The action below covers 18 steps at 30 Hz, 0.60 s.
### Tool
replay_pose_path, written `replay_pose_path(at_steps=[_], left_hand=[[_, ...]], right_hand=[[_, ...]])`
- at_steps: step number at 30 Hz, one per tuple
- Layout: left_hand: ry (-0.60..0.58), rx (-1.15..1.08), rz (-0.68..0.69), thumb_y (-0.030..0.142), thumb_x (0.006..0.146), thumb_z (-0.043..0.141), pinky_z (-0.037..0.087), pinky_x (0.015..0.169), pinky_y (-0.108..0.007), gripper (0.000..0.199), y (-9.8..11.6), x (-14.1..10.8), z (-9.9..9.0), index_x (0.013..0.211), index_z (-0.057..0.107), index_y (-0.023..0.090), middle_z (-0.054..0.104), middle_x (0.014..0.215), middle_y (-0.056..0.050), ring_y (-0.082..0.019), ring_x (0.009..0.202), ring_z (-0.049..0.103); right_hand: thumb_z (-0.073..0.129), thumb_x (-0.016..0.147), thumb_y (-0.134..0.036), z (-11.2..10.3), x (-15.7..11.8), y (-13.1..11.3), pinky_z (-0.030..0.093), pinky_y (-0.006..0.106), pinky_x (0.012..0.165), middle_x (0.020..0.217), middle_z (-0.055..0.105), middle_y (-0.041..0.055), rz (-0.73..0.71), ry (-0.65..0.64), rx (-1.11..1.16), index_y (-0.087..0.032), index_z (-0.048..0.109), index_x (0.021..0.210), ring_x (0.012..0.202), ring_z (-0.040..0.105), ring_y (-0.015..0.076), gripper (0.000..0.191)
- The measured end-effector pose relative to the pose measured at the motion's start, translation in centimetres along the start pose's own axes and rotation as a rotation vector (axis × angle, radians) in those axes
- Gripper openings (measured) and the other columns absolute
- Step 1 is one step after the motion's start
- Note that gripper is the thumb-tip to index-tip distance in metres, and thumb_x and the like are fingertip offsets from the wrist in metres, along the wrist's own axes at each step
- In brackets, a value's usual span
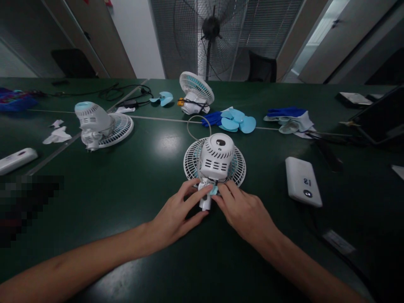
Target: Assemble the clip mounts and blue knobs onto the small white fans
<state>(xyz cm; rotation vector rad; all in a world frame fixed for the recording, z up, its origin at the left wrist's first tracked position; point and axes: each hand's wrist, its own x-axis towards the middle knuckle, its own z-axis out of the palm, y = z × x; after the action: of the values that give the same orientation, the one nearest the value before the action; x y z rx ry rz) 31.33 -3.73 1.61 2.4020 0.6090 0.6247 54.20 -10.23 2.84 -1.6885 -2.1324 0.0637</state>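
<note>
A small white fan (217, 153) lies grille-down on the dark green table, its motor housing facing up. My left hand (178, 210) is closed around the fan's short white neck (205, 203), thumb at its lower end and index finger across it. Close beside it, my right hand (244, 208) pinches a small light-blue piece (213, 190) at the joint between neck and housing. Whether that piece is fixed to the fan is hidden by the fingers. A thin pale cord (189, 126) loops out behind the housing.
A second white fan (94, 120) lies to the left and another (195, 92) at the back. Light-blue fan blades (238, 120), blue-and-white gloves (292, 120) and crumpled paper (57, 135) lie around. A white power bank (303, 181) is at right.
</note>
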Motion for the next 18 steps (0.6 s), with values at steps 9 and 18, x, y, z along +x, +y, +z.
replay_pose_path(at_steps=[9,18], left_hand=[[0.007,-0.018,0.003,0.022,0.102,0.059,0.059,0.106,-0.049,0.070,-0.1,0.0,0.1,0.163,0.027,0.034,0.030,0.158,-0.013,-0.027,0.127,0.058],[-0.003,-0.012,0.005,0.022,0.102,0.061,0.058,0.107,-0.051,0.071,0.1,0.1,-0.2,0.162,0.027,0.035,0.032,0.157,-0.013,-0.028,0.126,0.059]], right_hand=[[0.011,0.111,-0.052,-1.8,1.3,-1.6,0.035,0.021,0.035,0.060,0.055,-0.0020,0.391,-0.359,0.902,-0.020,0.057,0.082,0.038,0.042,0.0084,0.063],[0.036,0.109,-0.043,-0.2,0.3,0.1,0.043,0.031,0.053,0.110,0.067,0.0150,0.013,-0.046,0.045,-0.017,0.067,0.111,0.071,0.063,0.0198,0.041]])
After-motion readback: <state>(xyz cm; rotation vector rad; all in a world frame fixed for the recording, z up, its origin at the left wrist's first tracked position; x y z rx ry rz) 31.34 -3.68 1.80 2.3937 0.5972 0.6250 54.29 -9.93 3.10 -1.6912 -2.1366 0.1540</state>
